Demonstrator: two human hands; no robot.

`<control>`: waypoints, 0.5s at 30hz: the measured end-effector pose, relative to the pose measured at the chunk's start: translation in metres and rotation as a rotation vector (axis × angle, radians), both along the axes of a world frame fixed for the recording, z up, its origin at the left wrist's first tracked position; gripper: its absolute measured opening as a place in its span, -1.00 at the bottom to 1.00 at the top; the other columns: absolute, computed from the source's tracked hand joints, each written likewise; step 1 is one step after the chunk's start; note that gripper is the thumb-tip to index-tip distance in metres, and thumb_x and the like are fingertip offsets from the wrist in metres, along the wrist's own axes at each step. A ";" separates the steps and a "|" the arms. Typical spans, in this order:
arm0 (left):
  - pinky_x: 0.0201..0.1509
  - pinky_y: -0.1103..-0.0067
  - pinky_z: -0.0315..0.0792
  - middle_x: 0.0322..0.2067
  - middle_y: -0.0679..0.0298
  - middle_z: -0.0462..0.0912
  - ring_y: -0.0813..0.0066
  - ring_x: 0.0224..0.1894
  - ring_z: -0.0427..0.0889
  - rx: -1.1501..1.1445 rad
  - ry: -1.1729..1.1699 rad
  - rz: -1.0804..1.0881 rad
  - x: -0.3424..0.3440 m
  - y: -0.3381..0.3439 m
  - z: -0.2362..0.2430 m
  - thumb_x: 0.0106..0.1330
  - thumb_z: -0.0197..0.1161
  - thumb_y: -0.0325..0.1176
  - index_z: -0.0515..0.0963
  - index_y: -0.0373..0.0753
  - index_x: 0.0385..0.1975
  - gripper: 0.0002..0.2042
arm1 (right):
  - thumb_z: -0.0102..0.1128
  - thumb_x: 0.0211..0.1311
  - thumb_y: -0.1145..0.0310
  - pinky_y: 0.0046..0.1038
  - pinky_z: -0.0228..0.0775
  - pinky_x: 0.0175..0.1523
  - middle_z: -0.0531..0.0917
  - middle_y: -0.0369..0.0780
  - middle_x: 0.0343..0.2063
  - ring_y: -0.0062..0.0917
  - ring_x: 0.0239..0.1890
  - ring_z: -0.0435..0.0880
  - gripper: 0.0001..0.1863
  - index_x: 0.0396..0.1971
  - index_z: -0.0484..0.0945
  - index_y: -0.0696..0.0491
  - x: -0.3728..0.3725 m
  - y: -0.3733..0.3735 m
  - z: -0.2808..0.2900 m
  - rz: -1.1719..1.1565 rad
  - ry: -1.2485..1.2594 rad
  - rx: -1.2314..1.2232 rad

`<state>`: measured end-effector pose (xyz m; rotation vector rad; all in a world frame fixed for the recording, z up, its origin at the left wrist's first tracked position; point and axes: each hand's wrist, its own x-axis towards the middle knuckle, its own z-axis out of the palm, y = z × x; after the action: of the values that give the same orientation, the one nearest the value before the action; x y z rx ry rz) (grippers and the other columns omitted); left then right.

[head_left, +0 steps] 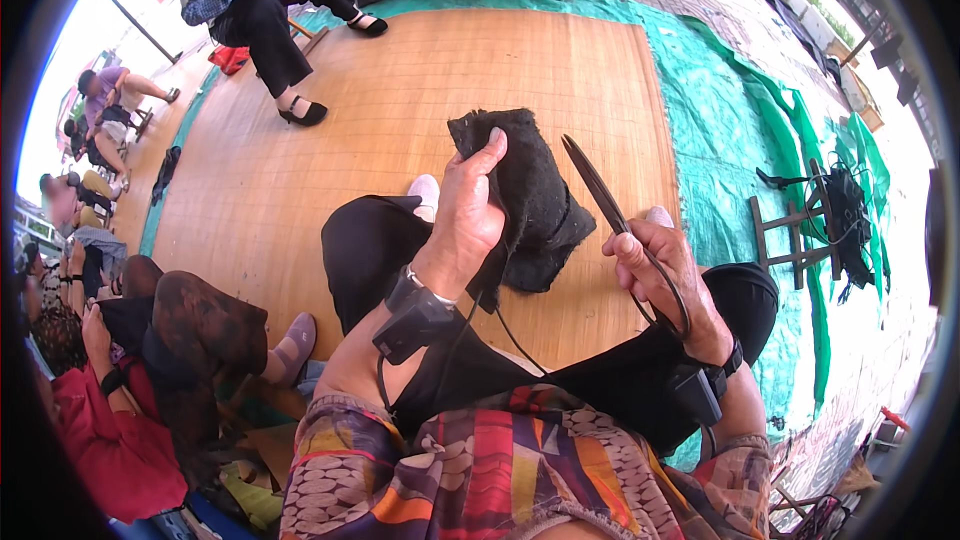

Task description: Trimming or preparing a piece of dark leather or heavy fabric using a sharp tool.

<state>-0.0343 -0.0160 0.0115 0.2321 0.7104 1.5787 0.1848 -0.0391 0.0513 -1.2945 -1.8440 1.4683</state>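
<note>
My left hand [467,212] grips a piece of black cloth [537,195] with frayed edges, its thumb lying on top. The cloth hangs in folds above the mat, in front of my knees. To its right, my right hand [662,265] is closed around a pair of dark scissors [597,183]. The blades lie together and point up and to the left, apart from the cloth. One long handle loop shows below the fingers. Each wrist wears a small black device on a strap, and a cord hangs below the cloth.
A tan woven mat [400,70] covers the ground, over a green tarp [715,140]. A wooden stool [800,230] with black items stands at the right. One seated person [270,30] is at the far left, another in red [125,450] at the near left; several more sit beyond.
</note>
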 end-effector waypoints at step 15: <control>-0.20 0.56 0.49 -0.39 0.33 0.59 0.51 -0.34 0.58 0.028 0.048 0.076 -0.003 0.003 -0.002 0.18 0.22 -0.42 0.53 -0.24 -0.38 -0.92 | 0.00 0.13 -0.21 -0.58 0.22 -0.57 0.41 -0.31 -0.78 -0.69 -0.67 0.41 -0.37 -0.56 0.43 0.20 0.002 0.002 0.000 -0.017 -0.105 0.024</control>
<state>-0.0378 -0.0133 0.0096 0.2675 0.7425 1.6609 0.1868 -0.0376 0.0510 -1.3967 -1.9063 1.3886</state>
